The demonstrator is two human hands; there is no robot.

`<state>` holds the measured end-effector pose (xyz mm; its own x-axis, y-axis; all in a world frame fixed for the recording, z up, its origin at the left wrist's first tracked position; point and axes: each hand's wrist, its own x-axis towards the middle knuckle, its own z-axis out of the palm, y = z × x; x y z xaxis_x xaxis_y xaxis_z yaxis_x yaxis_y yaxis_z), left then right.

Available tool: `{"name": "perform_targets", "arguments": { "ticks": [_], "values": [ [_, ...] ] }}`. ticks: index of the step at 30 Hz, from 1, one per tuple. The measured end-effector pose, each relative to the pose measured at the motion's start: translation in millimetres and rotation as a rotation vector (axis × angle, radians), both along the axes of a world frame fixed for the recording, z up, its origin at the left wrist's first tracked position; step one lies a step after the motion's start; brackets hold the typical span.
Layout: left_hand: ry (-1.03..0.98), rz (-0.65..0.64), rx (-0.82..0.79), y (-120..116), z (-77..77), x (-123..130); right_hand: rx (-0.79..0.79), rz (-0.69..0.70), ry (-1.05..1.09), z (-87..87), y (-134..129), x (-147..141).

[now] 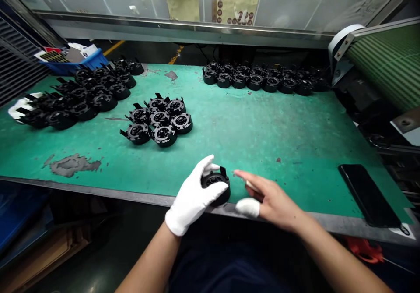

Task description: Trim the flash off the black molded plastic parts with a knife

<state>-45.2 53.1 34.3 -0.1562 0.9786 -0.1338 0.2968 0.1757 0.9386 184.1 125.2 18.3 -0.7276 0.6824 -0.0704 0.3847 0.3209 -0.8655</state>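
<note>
Left hand (193, 196), white-gloved: I have it reaching up from the lower left, forearm slanting inward, wrist near the bench's edge. Its fingers (206, 164) grasp a black part (214, 181), curling past the far side while the thumb (218, 192) lies across the near side. The part is face up at the front edge of the bench (262, 126), its tab (223, 171) sticking up on the far side. I cannot tell whether its base rests on the edge or hangs just above it.

Right hand (278, 206), bare but for a white cover (248, 207) on the thumb: I see it coming in from the lower right, near the part but apart from it. Index finger points left towards the part, thumb set well below it, the other fingers partly curled. A small pale thing (252, 186) shows by the curled fingers; blur keeps me from telling whether they grasp it.

Surroundings: beyond the left hand I count a cluster (160, 118) of seven similar parts. Larger group (105, 101) further left, in front of a blue bin (62, 68). Double row (255, 82) along the back, ending by a green conveyor (390, 61). Phone (367, 194) lies on the bench, right of the right hand.
</note>
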Motion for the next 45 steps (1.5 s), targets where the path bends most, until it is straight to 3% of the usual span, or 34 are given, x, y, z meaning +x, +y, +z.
{"name": "perform_targets", "arguments": {
  "ticks": [3,6,8,11,15,18,22,30,35,42,45],
  "values": [
    [-0.155,-0.038,-0.103,-19,17.6,-2,-0.267,-0.011,0.246,1.7,-45,-23],
    [-0.134,0.038,-0.068,-49,19.7,9,-0.556,-0.207,0.450,1.2,-83,-43],
    [0.007,0.139,0.031,-66,10.5,20,-0.700,-0.310,0.509,-0.8,-102,-48],
    [0.219,0.248,0.132,-76,-11.9,33,-0.760,-0.414,0.476,-10.2,-125,-38],
    [0.495,0.154,0.201,-69,-37.3,40,-0.721,-0.498,0.306,-31.4,-144,-3],
    [0.590,0.114,0.279,-65,-47.6,41,-0.778,-0.499,0.227,-43.7,-143,10],
    [0.586,0.113,0.325,-67,-54.3,40,-0.759,-0.400,0.249,-51.0,-126,-1],
    [0.567,0.109,0.317,-69,-54.2,39,-0.715,-0.351,0.232,-56.7,-116,-9],
    [0.532,0.114,0.317,-67,-51.4,41,-0.720,-0.383,0.195,-57.6,-113,-12],
    [0.550,0.122,0.336,-72,-60.1,34,-0.698,-0.445,0.213,-60.9,-119,-13],
    [0.550,0.189,0.277,-62,-50.5,40,-0.679,-0.503,0.255,-53.5,-120,-12]
  ]
}}
